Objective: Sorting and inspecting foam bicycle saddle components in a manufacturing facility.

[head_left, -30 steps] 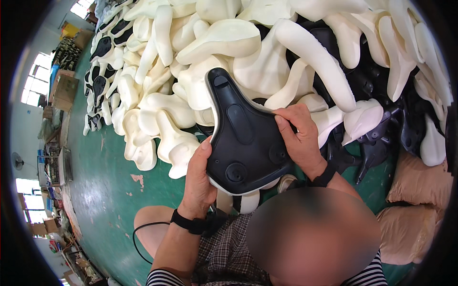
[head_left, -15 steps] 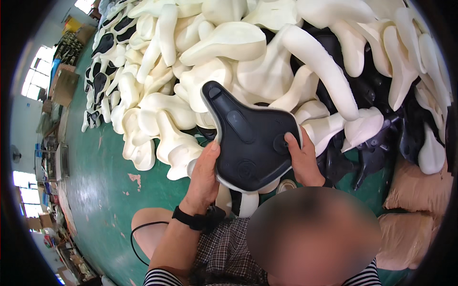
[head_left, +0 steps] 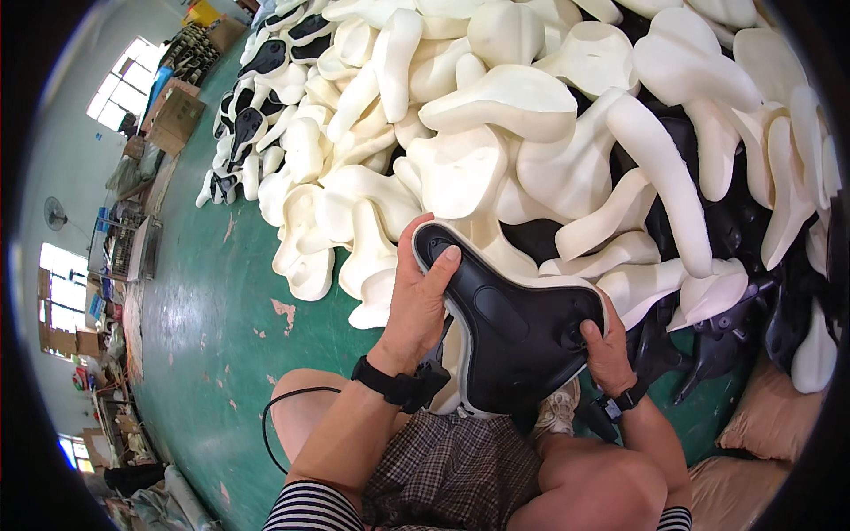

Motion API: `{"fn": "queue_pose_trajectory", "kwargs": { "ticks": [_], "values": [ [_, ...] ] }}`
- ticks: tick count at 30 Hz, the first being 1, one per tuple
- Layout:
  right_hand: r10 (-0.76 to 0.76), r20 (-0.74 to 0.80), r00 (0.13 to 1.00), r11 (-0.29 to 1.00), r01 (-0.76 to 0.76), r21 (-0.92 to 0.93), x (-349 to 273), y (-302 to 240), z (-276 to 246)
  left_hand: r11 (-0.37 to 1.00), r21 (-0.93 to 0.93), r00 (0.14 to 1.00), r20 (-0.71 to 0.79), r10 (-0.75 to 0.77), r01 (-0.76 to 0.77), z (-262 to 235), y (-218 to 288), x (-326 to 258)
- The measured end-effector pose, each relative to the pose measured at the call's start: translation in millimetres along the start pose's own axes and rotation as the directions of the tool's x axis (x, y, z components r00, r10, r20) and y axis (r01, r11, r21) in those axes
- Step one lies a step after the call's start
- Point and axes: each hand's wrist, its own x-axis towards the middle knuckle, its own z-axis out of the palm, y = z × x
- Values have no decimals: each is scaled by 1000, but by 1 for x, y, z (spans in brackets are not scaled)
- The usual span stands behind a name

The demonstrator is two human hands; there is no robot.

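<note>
A bicycle saddle (head_left: 522,341) is held between my two hands, its black plastic underside up and a white foam rim showing round the edge. My left hand (head_left: 421,301) wraps the narrow nose, thumb pressed on the black base near the tip. At the wide end, my right hand (head_left: 610,350) grips the side, thumb on the base beside a round recess. The saddle is tilted, nose toward the pile and wide end low over my lap. Just beyond it lie white foam saddle pads (head_left: 460,168). The fingers under the saddle are mostly hidden.
A large heap of white foam pads and black saddle bases (head_left: 708,341) fills the far side and right. Tan sacks (head_left: 772,411) stand at the right. Green floor (head_left: 212,327) stretches left toward cardboard boxes (head_left: 177,115), shelving and a fan (head_left: 55,212).
My left hand has shifted from the saddle's wide side up to its nose. The saddle now sits lower and farther right in view, as the whole view has swung.
</note>
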Motion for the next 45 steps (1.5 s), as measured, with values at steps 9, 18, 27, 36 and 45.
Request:
{"fn": "queue_pose_trajectory", "kwargs": {
  "ticks": [9, 18, 27, 36, 45],
  "values": [
    [80, 22, 997, 996, -79, -51, -2, 11, 5, 972, 153, 973, -118, 199, -180, -19, -23, 0],
    [212, 243, 947, 969, -235, 70, 20, 11, 27, 961, 93, 953, -188, -239, 259, -74, -15, -12],
    [445, -241, 862, 665, -499, -556, -31, 172, -72, 770, -15, 742, -256, -619, 637, -176, -61, -9],
    [568, -31, 823, 378, -294, -878, -11, 146, -22, 429, 348, 525, -257, -811, 833, -173, -74, -20],
    [438, 566, 698, 756, -627, 188, -7, 91, 5, 569, 459, 672, -88, -735, 682, -60, -63, -88]
  ]
}}
